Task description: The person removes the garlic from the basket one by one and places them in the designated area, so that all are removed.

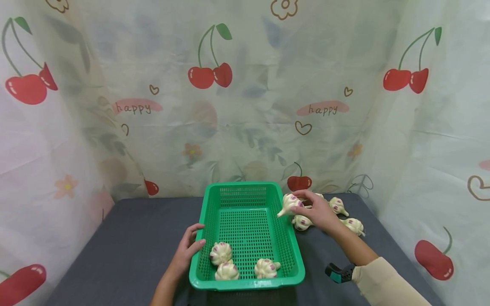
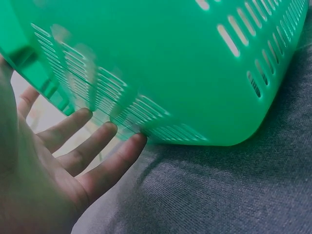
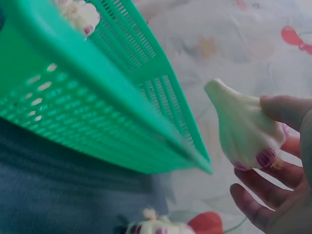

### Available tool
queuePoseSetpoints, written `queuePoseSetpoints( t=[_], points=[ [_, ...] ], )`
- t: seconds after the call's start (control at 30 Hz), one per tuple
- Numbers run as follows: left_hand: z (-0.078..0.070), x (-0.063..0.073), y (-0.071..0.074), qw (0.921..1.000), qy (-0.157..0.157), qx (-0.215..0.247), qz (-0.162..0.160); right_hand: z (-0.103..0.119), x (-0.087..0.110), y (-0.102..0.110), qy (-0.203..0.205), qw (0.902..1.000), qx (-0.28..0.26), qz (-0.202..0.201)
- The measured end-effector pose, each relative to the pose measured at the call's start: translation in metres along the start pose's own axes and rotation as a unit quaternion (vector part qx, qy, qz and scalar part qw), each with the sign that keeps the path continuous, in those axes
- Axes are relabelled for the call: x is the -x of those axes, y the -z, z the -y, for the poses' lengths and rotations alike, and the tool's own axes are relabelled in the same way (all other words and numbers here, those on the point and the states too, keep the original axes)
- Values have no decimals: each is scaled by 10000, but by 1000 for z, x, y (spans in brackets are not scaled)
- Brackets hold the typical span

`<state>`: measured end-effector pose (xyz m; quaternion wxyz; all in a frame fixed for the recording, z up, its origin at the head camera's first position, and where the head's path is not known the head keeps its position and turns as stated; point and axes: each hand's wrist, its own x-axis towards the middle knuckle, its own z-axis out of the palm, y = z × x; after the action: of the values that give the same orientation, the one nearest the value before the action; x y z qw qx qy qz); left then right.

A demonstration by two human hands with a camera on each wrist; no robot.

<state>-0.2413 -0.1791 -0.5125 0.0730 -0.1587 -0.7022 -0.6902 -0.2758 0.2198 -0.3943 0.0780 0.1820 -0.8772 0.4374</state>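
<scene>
A green plastic basket (image 1: 248, 287) with slotted walls stands on the dark cloth, with several garlic bulbs inside, including one at the front right (image 1: 266, 268). At the basket's left side, my left hand (image 1: 185, 250) holds the rim; in the left wrist view its fingertips (image 2: 139, 141) touch the slotted outer wall. My right hand (image 1: 317, 212) pinches a white, purple-marked garlic bulb (image 3: 246, 129) between thumb and fingers, beside the basket's right rim, with the stem pointing toward the basket. Loose garlic bulbs (image 1: 353, 226) lie beneath and around this hand.
A dark grey cloth (image 1: 153, 238) covers the table. Behind it and at both sides hangs a pale curtain (image 1: 249, 140) printed with cherries. My right wrist carries a dark band (image 1: 338, 273).
</scene>
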Motion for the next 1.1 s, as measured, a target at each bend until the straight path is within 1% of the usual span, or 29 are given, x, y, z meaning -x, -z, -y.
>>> queuePoseSetpoints(
  t=[0.17,0.33,0.43,0.6,0.83,0.97,1.1],
  points=[
    [1,0,1,10000,67,66,17,-17,9,2,-225,9986,121,-473],
    [1,0,1,9999,107,68,57,-34,18,1,-425,9938,300,-979],
    [0,0,1,9999,89,47,50,-44,27,-1,-560,9911,352,-1152],
    [0,-1,0,10000,22,-27,60,-60,44,-7,-793,9883,436,-1226],
    [0,0,1,10000,-50,-24,66,-81,58,-14,-690,9865,619,-1352],
    [0,0,1,9999,-30,-71,70,-93,63,-20,-901,9863,653,-1216],
    [0,0,1,9999,38,-71,61,-101,67,-26,-1166,9841,742,-1112]
  ],
)
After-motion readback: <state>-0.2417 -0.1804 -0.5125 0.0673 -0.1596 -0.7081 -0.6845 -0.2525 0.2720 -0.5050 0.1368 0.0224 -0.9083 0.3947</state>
